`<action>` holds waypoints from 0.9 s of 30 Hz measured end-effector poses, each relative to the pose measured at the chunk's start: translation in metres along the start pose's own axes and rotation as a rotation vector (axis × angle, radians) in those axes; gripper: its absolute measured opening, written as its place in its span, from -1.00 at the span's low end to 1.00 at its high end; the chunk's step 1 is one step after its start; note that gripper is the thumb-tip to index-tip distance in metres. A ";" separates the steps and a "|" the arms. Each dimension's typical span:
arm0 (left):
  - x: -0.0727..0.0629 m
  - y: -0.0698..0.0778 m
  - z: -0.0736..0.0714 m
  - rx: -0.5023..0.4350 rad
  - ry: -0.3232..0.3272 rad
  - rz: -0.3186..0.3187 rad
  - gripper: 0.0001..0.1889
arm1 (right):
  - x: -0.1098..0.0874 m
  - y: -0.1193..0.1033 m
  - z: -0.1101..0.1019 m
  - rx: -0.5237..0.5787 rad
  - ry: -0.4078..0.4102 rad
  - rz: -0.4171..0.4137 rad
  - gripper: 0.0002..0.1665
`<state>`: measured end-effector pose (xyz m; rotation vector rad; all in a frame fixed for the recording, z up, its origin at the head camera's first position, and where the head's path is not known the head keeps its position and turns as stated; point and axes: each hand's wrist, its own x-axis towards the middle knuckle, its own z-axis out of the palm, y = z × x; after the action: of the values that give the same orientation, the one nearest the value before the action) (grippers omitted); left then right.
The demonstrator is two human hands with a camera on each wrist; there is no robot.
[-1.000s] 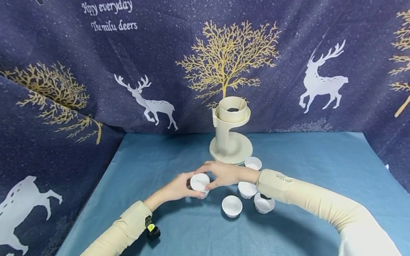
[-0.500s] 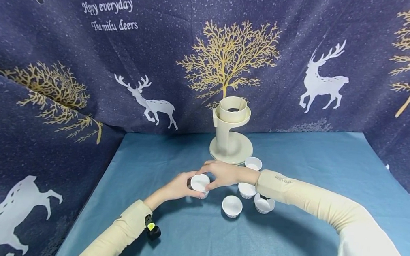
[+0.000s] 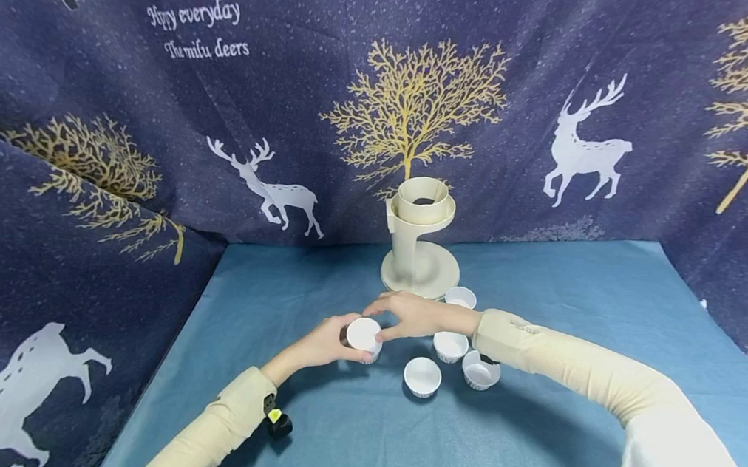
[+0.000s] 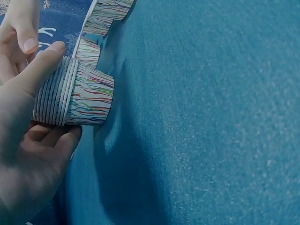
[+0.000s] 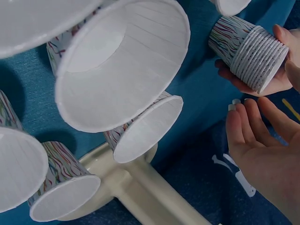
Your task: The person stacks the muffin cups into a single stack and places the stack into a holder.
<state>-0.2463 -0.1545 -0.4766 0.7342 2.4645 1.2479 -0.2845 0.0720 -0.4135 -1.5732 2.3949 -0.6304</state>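
Observation:
My left hand [image 3: 324, 342] holds a stack of paper baking cups [image 3: 363, 335], thumb on the near side and fingers around the other. In the left wrist view the nested rims of the stack [image 4: 89, 98] show, with wavy coloured lines on the outermost cup. My right hand [image 3: 416, 316] hovers beside the stack's mouth, thumb close to the rim. Its fingers [image 5: 251, 119] are spread and hold nothing in the right wrist view; whether the thumb touches the rim I cannot tell. A single baking cup [image 3: 422, 377] stands upright to the right of the stack.
More single cups [image 3: 450, 347] stand under and beside the right forearm, one cup [image 3: 481, 371] by the sleeve and another cup [image 3: 460, 297] behind it. A cream stand [image 3: 405, 255] with a round base and a ring holding a cylinder rises at the back.
The right hand has drawn slightly to the right, its fingertips coming away from the stack's rim. The left hand and the stack stay in place.

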 end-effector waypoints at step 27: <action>0.001 0.001 0.002 0.012 0.028 -0.012 -0.36 | -0.032 0.011 0.001 0.169 0.108 0.028 -0.60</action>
<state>-0.2461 -0.1517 -0.4775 0.7092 2.4968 1.2488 -0.2803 0.1048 -0.4217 -1.4683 2.3631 -0.9070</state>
